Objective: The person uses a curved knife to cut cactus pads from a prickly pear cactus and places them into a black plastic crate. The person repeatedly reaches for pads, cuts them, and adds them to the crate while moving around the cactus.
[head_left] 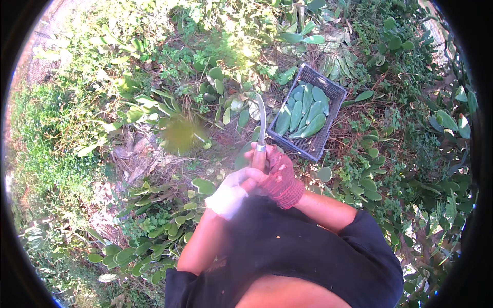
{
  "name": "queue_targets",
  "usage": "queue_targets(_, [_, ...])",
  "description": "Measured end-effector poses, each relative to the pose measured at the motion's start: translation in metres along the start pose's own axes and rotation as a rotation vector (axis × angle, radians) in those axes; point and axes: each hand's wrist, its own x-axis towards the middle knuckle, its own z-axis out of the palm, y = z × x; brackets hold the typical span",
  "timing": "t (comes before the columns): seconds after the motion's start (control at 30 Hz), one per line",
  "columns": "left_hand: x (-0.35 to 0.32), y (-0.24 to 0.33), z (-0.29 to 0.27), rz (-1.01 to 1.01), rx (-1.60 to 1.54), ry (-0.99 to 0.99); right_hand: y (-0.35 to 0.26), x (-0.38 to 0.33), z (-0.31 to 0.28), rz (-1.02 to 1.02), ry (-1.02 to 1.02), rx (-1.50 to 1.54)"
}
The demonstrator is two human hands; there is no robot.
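A curved-blade knife (261, 126) with a wooden handle points up and away in front of my body. My right hand (283, 180), in a worn red mesh glove that bares the fingers, is closed round its handle. My left hand (232, 191), in a white glove partly washed out by glare, meets the right hand at the lower end of the handle. Its fingers are bent and pressed together; what they hold, if anything, is hidden. Just beyond the left hand a green cactus pad (242, 158) shows blurred, and whether it is touched I cannot tell.
A dark plastic crate (333, 90) with several green cactus pads (306, 110) stands on the ground, ahead and to the right. Prickly pear plants (136, 254) grow low on both sides. Dry stalks and litter (136, 159) cover ground at left. A yellowish blur (182, 134) hides a patch.
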Motion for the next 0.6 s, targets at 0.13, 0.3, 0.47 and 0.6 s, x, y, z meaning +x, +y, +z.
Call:
queue_targets(0.13, [0.017, -0.012, -0.005, -0.025, -0.529, -0.028, -0.005, 0.016, 0.011, -0.308, 0.240, -0.393])
queue_targets(0.3, [0.047, -0.016, -0.020, -0.106, -0.706, -0.224, -0.009, 0.037, 0.003, -0.487, 0.250, -0.607])
queue_targets(0.47, [0.077, 0.001, -0.021, -0.237, -0.754, -0.160, -0.008, 0.056, -0.004, -0.547, 0.403, -0.751])
queue_targets(0.6, [0.102, 0.007, -0.026, -0.383, -0.403, -0.056, 0.030, 0.060, -0.015, -0.223, 0.407, -0.475])
